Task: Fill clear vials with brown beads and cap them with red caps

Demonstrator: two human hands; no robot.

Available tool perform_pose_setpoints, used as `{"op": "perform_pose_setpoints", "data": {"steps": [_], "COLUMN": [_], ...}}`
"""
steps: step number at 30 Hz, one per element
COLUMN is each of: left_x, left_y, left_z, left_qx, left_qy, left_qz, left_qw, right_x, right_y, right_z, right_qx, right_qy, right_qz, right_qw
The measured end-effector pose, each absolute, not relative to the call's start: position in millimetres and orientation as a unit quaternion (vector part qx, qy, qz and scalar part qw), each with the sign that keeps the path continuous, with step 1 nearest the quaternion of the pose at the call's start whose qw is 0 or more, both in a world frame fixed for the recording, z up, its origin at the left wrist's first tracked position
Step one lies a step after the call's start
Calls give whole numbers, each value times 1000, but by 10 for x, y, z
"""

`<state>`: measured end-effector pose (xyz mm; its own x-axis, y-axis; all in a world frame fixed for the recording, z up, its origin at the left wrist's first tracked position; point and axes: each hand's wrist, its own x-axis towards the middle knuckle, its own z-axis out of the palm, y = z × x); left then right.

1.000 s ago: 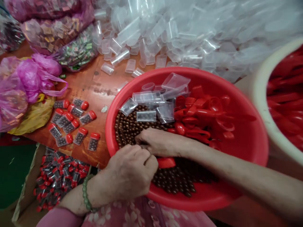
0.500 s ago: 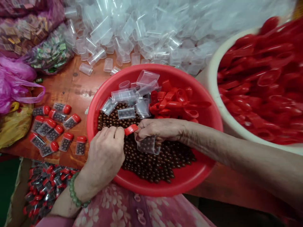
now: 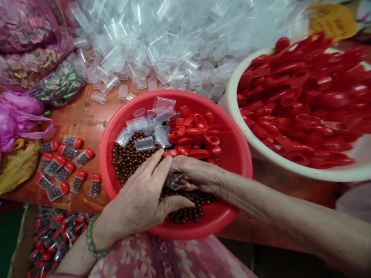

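Observation:
My right hand [image 3: 194, 170] is closed around a small clear plastic container [image 3: 173, 180] with brown balls at its mouth, low over the red basin [image 3: 246, 162]. Against it comes my left hand [image 3: 139, 193], its fingers stretched out and the thumb spread beneath the container; I see nothing held in it. Under both hands lies a heap of shiny brown balls [image 3: 127, 160]. Several clear containers [image 3: 140, 124] and red plastic caps [image 3: 194, 133] rest on the heap at the basin's far side. The right fingertips are partly hidden behind my left hand.
A white tub [image 3: 236, 88] of red plastic parts stands at the right. Clear containers [image 3: 139, 46] are piled behind the basin. Filled red-capped containers [image 3: 78, 181] lie on the table at left, with more in a box [image 3: 55, 243] below. Plastic bags [image 3: 23, 112] sit at far left.
My left hand has let go of the red cap, opened and moved right, up to the container in my right hand. The view has shifted, showing more of the white tub.

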<state>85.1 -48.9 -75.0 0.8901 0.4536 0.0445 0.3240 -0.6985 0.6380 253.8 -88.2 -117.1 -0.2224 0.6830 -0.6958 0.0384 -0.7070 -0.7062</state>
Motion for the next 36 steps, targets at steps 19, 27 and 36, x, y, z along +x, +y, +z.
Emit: {"op": "perform_pose_setpoints", "data": {"steps": [19,27,36], "left_x": [527,512,483], "left_y": [-351,-343,-352], "left_z": [-783,-718,-776], "left_qx": [796,743,707], "left_qy": [299,294,301], "left_qz": [265,228,174], "left_qw": [454,557,616], "right_x": [2379,2487,2374], "right_y": [-953,-882,-662], "right_z": [-713,-354,-393], "right_qx": [-549,-552,-435], "right_qy": [-589,-674,-791], "right_qz": [564,411,361], "right_qw": [185,268,234]}}
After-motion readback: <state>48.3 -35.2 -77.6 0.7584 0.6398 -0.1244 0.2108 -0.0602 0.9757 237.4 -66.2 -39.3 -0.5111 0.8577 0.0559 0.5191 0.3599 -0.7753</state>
